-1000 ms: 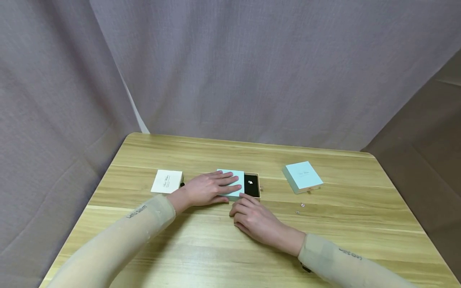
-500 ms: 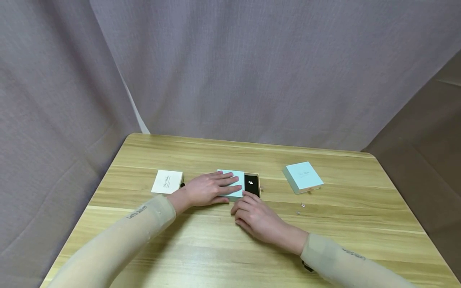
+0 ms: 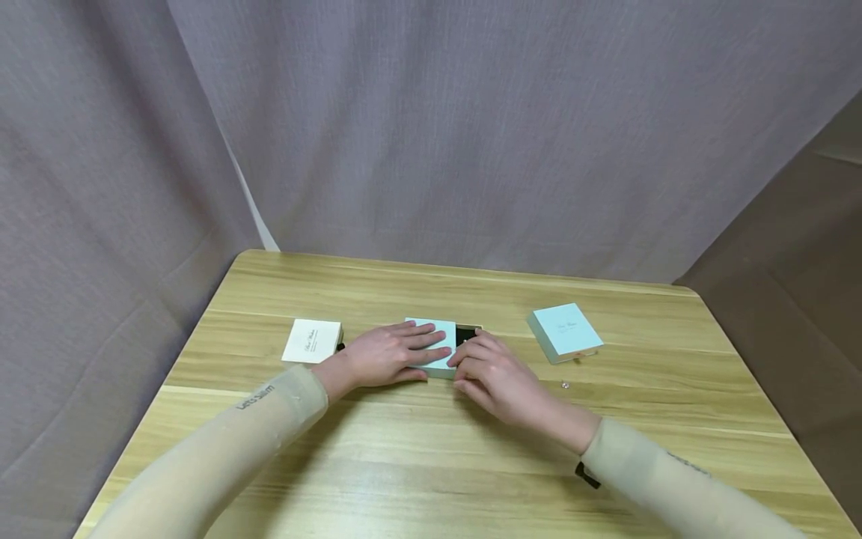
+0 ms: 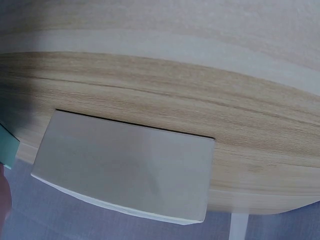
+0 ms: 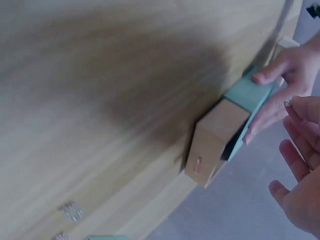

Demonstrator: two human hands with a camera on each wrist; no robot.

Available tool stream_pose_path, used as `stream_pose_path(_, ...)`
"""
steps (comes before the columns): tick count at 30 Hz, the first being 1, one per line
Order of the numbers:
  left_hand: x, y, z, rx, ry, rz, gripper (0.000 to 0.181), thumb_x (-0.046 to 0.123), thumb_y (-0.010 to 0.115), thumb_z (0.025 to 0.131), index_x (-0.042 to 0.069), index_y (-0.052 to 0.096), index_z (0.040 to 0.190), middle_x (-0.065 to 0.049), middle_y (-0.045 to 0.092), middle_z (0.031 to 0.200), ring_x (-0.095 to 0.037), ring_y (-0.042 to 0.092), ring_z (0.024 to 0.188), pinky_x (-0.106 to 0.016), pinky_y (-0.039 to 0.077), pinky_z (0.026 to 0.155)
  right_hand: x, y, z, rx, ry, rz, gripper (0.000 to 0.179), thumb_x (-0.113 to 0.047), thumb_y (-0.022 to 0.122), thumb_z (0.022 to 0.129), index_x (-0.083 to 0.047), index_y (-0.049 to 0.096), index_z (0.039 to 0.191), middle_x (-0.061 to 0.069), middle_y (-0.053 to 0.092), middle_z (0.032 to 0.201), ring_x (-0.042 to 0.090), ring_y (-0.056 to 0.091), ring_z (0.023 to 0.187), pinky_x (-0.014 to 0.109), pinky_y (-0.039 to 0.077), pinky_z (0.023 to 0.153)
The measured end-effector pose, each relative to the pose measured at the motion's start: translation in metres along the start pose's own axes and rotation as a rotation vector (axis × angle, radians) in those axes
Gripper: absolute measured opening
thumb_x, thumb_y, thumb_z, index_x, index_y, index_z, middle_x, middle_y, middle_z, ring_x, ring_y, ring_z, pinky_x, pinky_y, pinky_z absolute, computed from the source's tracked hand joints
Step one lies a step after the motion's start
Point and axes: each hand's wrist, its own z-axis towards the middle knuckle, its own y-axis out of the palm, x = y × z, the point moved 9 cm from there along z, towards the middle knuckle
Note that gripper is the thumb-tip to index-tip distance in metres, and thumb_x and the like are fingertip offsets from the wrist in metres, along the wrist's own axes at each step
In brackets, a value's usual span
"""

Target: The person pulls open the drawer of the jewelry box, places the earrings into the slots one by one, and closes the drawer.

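My left hand [image 3: 387, 353] lies flat with spread fingers on top of the mint-green drawer box [image 3: 443, 337]. Its drawer [image 5: 220, 125], cream-sided with a black pad [image 3: 465, 332] inside, is pulled partly out to the right. My right hand [image 3: 498, 374] is over the drawer, covering much of it in the head view. Between thumb and fingertip it pinches a tiny shiny jewelry piece [image 5: 287, 103], as the right wrist view shows. On the table to the right lies a sparkling jewelry piece [image 3: 565, 385]; the right wrist view shows a second sparkling piece [image 5: 61, 236] near it.
A white box [image 3: 313, 340] with dark lettering sits to the left, near my left wrist. Another mint-green box [image 3: 567, 331], closed and turned at an angle, stands on the right. The wooden table [image 3: 417, 464] backs onto a grey curtain [image 3: 471, 135].
My right hand has moved right and up from the box's front edge to the drawer, and its fingertips have come over the black pad. My left hand stays on the box.
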Motion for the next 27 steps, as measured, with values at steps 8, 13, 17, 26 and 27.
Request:
stream_pose_path(8, 0.0, 0.0, 0.0, 0.004, -0.002, -0.018, 0.058, 0.044, 0.06, 0.109, 0.021, 0.051, 0.162, -0.008, 0.049, 0.164, -0.026, 0.046, 0.153, -0.044, 0.042, 0.124, 0.009, -0.012, 0.007, -0.015, 0.02, -0.007, 0.01, -0.009, 0.084, 0.094, -0.013, 0.075, 0.09, 0.001, 0.073, 0.116, 0.024, 0.065, 0.117, 0.059, 0.036, 0.125)
stream_pose_path(13, 0.0, -0.001, 0.001, 0.016, 0.004, -0.024, 0.057, 0.043, 0.062, 0.109, 0.02, 0.052, 0.161, -0.009, 0.05, 0.164, -0.026, 0.047, 0.152, -0.045, 0.042, 0.124, 0.015, -0.017, 0.011, -0.017, 0.035, -0.004, 0.011, -0.009, 0.083, 0.094, -0.013, 0.075, 0.088, 0.002, 0.074, 0.115, 0.026, 0.063, 0.113, 0.059, 0.039, 0.122)
stream_pose_path(17, 0.0, -0.001, 0.001, 0.017, 0.005, -0.024, 0.057, 0.043, 0.062, 0.109, 0.02, 0.052, 0.161, -0.009, 0.05, 0.164, -0.026, 0.046, 0.152, -0.045, 0.042, 0.124, 0.02, -0.022, 0.014, -0.008, 0.047, 0.002, 0.012, -0.007, 0.084, 0.093, -0.014, 0.075, 0.087, 0.004, 0.075, 0.116, 0.027, 0.063, 0.112, 0.057, 0.045, 0.117)
stream_pose_path(26, 0.001, -0.003, 0.0, 0.021, 0.008, -0.032, 0.058, 0.042, 0.064, 0.108, 0.019, 0.053, 0.16, -0.01, 0.05, 0.163, -0.027, 0.047, 0.152, -0.046, 0.042, 0.124, 0.036, -0.027, 0.022, -0.04, 0.111, 0.04, 0.014, -0.008, 0.082, 0.094, -0.016, 0.075, 0.086, 0.004, 0.075, 0.118, 0.029, 0.063, 0.113, 0.059, 0.05, 0.108)
stream_pose_path(27, 0.001, -0.003, 0.0, 0.022, 0.009, -0.03, 0.058, 0.042, 0.064, 0.108, 0.019, 0.053, 0.16, -0.01, 0.05, 0.163, -0.027, 0.047, 0.152, -0.046, 0.042, 0.124, 0.038, -0.028, 0.023, -0.048, 0.123, 0.043, 0.014, -0.008, 0.082, 0.095, -0.016, 0.075, 0.086, 0.004, 0.075, 0.119, 0.028, 0.063, 0.114, 0.058, 0.051, 0.105)
